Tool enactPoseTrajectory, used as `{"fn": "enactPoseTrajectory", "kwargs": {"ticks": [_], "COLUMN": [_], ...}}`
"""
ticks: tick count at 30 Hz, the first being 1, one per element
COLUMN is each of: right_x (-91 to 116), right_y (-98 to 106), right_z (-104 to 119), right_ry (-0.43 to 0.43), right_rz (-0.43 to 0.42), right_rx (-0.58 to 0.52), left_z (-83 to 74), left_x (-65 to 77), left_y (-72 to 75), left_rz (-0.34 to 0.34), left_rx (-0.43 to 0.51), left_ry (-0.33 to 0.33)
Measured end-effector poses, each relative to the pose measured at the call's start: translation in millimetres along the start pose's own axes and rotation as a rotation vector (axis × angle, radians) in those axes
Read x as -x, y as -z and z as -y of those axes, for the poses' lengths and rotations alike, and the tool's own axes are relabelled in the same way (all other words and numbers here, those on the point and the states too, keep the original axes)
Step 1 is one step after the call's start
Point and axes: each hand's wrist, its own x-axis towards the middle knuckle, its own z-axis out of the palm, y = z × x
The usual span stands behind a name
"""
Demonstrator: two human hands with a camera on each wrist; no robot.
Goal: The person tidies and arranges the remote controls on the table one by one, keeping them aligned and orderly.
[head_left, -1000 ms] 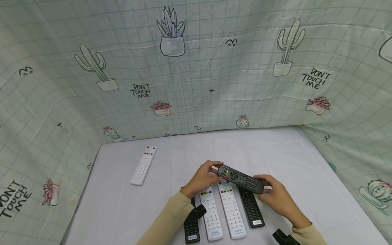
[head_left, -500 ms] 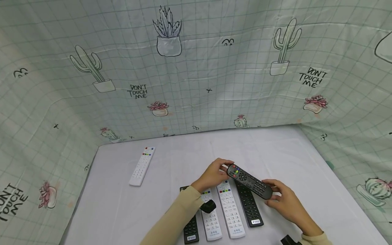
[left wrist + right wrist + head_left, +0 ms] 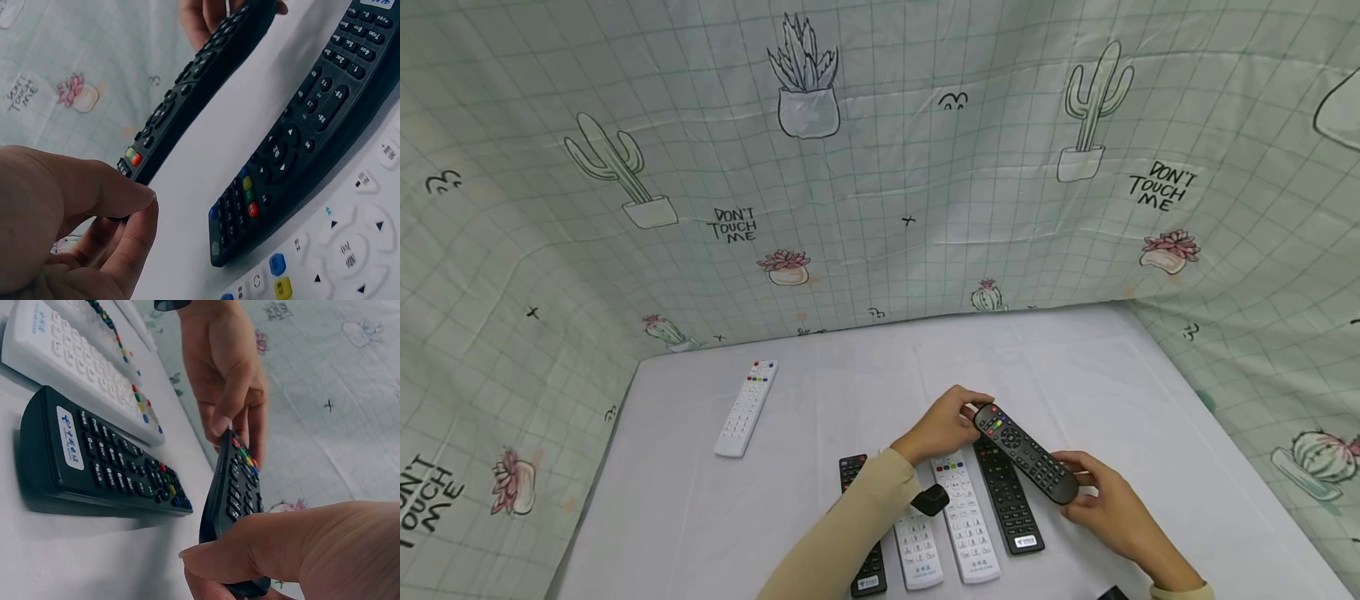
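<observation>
A black remote control (image 3: 1028, 454) with coloured buttons at one end is held raised and slanted between both hands. My left hand (image 3: 946, 423) pinches its far end beside the coloured buttons, thumb on one side and fingers on the other. At the near end, my right hand (image 3: 1105, 504) grips it between thumb and fingers. Under and left of it lies another black remote (image 3: 1018, 517), its white label toward me. In the right wrist view the held remote (image 3: 228, 481) hangs above the cloth, apart from the labelled black remote (image 3: 119, 459).
Left of these, two white remotes (image 3: 970, 533) (image 3: 919, 554) and a black remote (image 3: 870, 571) lie in a row, partly under my left sleeve (image 3: 850, 529). Another white remote (image 3: 747, 410) lies alone at the back left. A printed cloth curtain (image 3: 880, 167) surrounds the white table (image 3: 677, 517).
Both hands have moved right with the black remote, which has turned to a steeper slant with its near end lower. The remotes on the table have stayed in place.
</observation>
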Motion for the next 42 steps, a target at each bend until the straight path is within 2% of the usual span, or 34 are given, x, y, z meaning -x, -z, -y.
{"fn": "enactPoseTrajectory", "kwargs": {"ticks": [14,22,26,30,35,42], "right_x": [3.4,5.6,7.3,9.4,10.0,9.2], "right_y": [0.6,-3.0,-5.2,-7.6,-10.2,-12.5], "right_z": [-12.1,-18.1,-21.2,-23.1,-22.5,-18.6], "right_ry": [-0.092,-0.136,-0.139,-0.131,-0.141,-0.158], "right_rz": [0.038,0.019,0.011,0.008,0.008,0.010], "right_rx": [0.028,0.053,0.055,0.044,0.048,0.073], "left_z": [-9.1,-9.5,-10.1,-9.7,-10.0,-13.5], "left_x": [-23.7,-33.3,-37.5,-42.9,-47.2,-47.9], "left_y": [-16.9,-24.7,-28.4,-31.2,-36.1,-40.6], "left_rz": [0.075,0.111,0.133,0.152,0.154,0.148], "left_rx": [-0.153,-0.178,-0.198,-0.259,-0.345,-0.423], "left_ry": [-0.030,-0.039,-0.031,-0.046,-0.068,-0.044]}}
